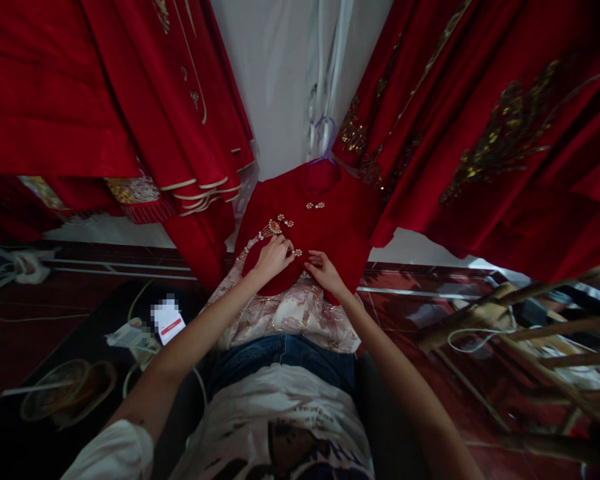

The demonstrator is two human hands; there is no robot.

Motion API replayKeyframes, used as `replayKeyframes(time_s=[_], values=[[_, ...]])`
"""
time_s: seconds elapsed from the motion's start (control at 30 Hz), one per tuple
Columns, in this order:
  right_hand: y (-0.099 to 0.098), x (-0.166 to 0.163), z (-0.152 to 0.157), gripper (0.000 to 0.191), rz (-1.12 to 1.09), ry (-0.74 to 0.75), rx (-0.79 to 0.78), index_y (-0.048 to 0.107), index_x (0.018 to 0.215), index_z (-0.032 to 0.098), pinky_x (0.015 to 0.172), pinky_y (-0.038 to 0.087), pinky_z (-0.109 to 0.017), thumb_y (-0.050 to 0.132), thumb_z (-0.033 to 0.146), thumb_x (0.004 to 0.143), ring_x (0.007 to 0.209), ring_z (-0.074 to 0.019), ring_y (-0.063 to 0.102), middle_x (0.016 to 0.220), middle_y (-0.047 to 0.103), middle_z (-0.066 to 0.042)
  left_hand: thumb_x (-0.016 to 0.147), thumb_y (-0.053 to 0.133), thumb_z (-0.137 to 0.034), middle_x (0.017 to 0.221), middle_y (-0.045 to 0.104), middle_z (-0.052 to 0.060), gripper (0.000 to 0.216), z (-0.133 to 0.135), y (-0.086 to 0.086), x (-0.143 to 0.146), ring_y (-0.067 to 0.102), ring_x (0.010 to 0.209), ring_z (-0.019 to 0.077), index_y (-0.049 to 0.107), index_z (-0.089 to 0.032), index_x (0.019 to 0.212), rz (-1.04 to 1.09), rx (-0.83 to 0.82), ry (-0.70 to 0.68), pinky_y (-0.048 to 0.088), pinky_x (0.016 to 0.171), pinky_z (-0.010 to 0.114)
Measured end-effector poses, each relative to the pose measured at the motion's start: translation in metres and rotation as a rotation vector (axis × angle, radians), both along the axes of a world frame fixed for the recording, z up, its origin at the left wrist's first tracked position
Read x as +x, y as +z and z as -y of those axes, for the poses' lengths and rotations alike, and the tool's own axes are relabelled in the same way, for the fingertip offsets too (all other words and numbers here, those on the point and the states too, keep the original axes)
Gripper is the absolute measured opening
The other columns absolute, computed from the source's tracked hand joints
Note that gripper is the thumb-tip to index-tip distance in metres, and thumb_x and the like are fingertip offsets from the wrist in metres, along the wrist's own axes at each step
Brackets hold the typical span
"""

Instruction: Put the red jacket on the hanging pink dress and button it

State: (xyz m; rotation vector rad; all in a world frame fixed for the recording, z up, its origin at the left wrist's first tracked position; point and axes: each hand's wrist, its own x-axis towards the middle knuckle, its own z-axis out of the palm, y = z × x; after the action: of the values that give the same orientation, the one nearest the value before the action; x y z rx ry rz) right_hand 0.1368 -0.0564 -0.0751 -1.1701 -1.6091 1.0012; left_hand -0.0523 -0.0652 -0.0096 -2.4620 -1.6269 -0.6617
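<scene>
A red jacket (330, 213) on a hanger (325, 133) lies across my lap, over a pale floral skirt (290, 317). It has pearl clasp buttons (315, 205) near the collar and a gold tasselled ornament (273, 229) on its left side. My left hand (273, 257) is closed in a pinch at a small pearl button (297, 253) on the jacket's lower front. My right hand (325, 270) rests beside it, fingers curled on the red fabric at the same spot.
Red embroidered garments (480, 127) hang to the right, more red robes (145, 113) to the left, a white wall between. On the dark floor at left lie a white card (167, 320), cables and a lidded cup (65, 397). A wooden frame (530, 333) stands at right.
</scene>
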Motion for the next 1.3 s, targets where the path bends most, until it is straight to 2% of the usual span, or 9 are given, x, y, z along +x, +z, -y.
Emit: replayKeyframes(time_s=[0.1, 0.17, 0.4, 0.53, 0.67, 0.77, 1.0, 1.17, 1.3], values=[[-0.004, 0.0, -0.004, 0.038, -0.011, -0.011, -0.054, 0.052, 0.115, 0.016, 0.089, 0.051, -0.036, 0.06, 0.025, 0.079, 0.091, -0.0152, 0.06, 0.101, 0.06, -0.008, 0.087, 0.056, -0.027, 0.096, 0.058, 0.008, 0.011, -0.001, -0.003, 0.001, 0.052, 0.101, 0.0242, 0.061, -0.018, 0.09, 0.02, -0.003, -0.015, 0.046, 0.086, 0.035], [-0.004, -0.002, -0.005, 0.038, -0.019, 0.021, -0.061, 0.052, 0.115, 0.017, 0.088, 0.052, -0.035, 0.061, 0.026, 0.079, 0.09, -0.0151, 0.06, 0.1, 0.06, -0.008, 0.087, 0.057, -0.026, 0.095, 0.058, 0.007, 0.009, -0.002, -0.004, 0.001, 0.052, 0.098, 0.0227, 0.059, -0.018, 0.089, 0.061, -0.011, -0.028, 0.046, 0.087, 0.035], [0.003, -0.011, -0.002, 0.044, -0.072, 0.091, -0.06, 0.052, 0.12, 0.017, 0.094, 0.049, -0.037, 0.063, 0.023, 0.077, 0.104, -0.0174, 0.058, 0.121, 0.058, -0.013, 0.088, 0.055, -0.02, 0.091, 0.06, 0.005, 0.003, -0.008, -0.006, -0.001, 0.054, 0.094, 0.0201, 0.057, -0.018, 0.09, 0.155, -0.059, -0.131, 0.045, 0.084, 0.033], [0.008, -0.012, -0.004, 0.044, -0.077, 0.098, -0.087, 0.052, 0.119, 0.019, 0.095, 0.049, -0.038, 0.063, 0.021, 0.077, 0.106, -0.0171, 0.058, 0.121, 0.058, -0.011, 0.089, 0.054, -0.023, 0.086, 0.06, 0.003, 0.006, -0.014, -0.006, -0.001, 0.055, 0.086, 0.0181, 0.057, -0.018, 0.089, 0.226, -0.06, -0.147, 0.046, 0.081, 0.031], [0.012, -0.01, -0.006, 0.037, -0.098, 0.09, -0.073, 0.054, 0.113, 0.019, 0.095, 0.049, -0.038, 0.063, 0.019, 0.077, 0.099, -0.0157, 0.06, 0.111, 0.061, -0.009, 0.091, 0.051, -0.03, 0.098, 0.057, 0.007, 0.016, -0.034, 0.009, -0.007, 0.053, 0.094, 0.0206, 0.058, -0.019, 0.101, 0.235, 0.098, -0.018, 0.045, 0.086, 0.036], [0.019, -0.008, -0.005, 0.034, -0.088, 0.123, -0.036, 0.056, 0.11, 0.02, 0.092, 0.05, -0.038, 0.062, 0.019, 0.077, 0.095, -0.0154, 0.06, 0.107, 0.063, -0.008, 0.091, 0.05, -0.028, 0.106, 0.052, 0.01, 0.023, -0.055, 0.026, -0.02, 0.048, 0.1, 0.0242, 0.059, -0.02, 0.11, 0.116, 0.202, 0.08, 0.044, 0.088, 0.039], [0.034, -0.002, -0.002, 0.035, 0.048, 0.252, 0.032, 0.054, 0.115, 0.02, 0.081, 0.053, -0.035, 0.061, 0.027, 0.081, 0.096, -0.0169, 0.062, 0.124, 0.058, -0.011, 0.088, 0.055, -0.036, 0.102, 0.05, 0.01, 0.021, -0.08, 0.049, -0.037, 0.045, 0.099, 0.0251, 0.066, -0.02, 0.096, -0.161, 0.176, -0.044, 0.042, 0.083, 0.039], [0.038, 0.002, -0.004, 0.03, 0.053, 0.244, 0.106, 0.057, 0.11, 0.019, 0.086, 0.052, -0.036, 0.061, 0.026, 0.082, 0.096, -0.0164, 0.062, 0.116, 0.061, -0.01, 0.085, 0.061, -0.036, 0.099, 0.053, 0.01, 0.02, -0.089, 0.057, -0.034, 0.047, 0.097, 0.0247, 0.065, -0.018, 0.092, -0.217, 0.091, -0.102, 0.042, 0.08, 0.038], [0.044, 0.009, -0.001, 0.031, 0.064, 0.209, 0.101, 0.056, 0.112, 0.018, 0.086, 0.051, -0.035, 0.06, 0.025, 0.082, 0.094, -0.0159, 0.062, 0.111, 0.062, -0.009, 0.085, 0.06, -0.033, 0.096, 0.055, 0.009, 0.017, -0.091, 0.055, -0.031, 0.048, 0.095, 0.0236, 0.064, -0.017, 0.089, -0.166, 0.086, -0.102, 0.043, 0.083, 0.037]])
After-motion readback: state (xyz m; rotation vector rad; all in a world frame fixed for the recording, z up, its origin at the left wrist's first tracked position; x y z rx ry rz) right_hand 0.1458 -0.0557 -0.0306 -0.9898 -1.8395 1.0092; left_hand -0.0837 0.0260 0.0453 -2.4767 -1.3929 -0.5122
